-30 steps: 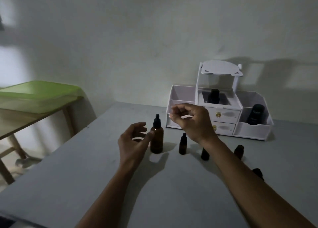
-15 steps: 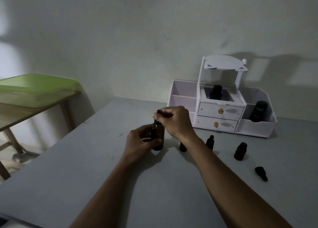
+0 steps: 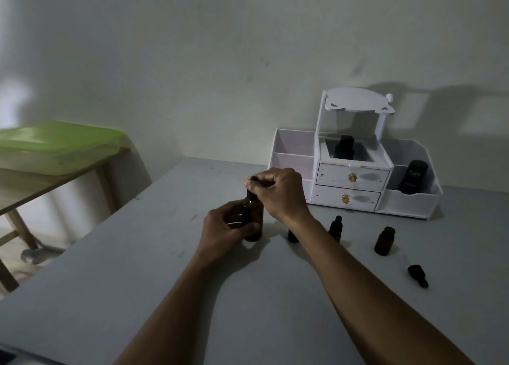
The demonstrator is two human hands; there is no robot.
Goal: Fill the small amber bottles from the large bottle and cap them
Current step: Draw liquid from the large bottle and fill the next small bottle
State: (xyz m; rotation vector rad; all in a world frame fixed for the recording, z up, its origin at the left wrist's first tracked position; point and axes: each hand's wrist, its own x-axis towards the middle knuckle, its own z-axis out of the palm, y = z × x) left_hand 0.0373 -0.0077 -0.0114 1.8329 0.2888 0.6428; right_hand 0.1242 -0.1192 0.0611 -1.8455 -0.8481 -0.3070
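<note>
Large bottle [image 3: 254,211]: upright on the worktop [image 3: 137,282], front-left of the white organizer [image 3: 352,199] — long axis vertical.
Left hand [image 3: 223,227]: grip wrapped round the bottle's body, steadying.
Right hand [image 3: 278,191]: directly above, grip pinching the dropper cap [image 3: 251,178]; wrist arched.
Coming move: probably twist, then lift straight up.
Open small amber bottle [image 3: 384,240]: before the organizer — nearer the right hand.

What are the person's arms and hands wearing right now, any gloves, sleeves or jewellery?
Nothing visible. The left hand and right hand are ungloved, and no rings can be made out in the dim light. The left forearm and right forearm are bare down to the frame edge: no sleeve, watch or bracelet shows.
</note>
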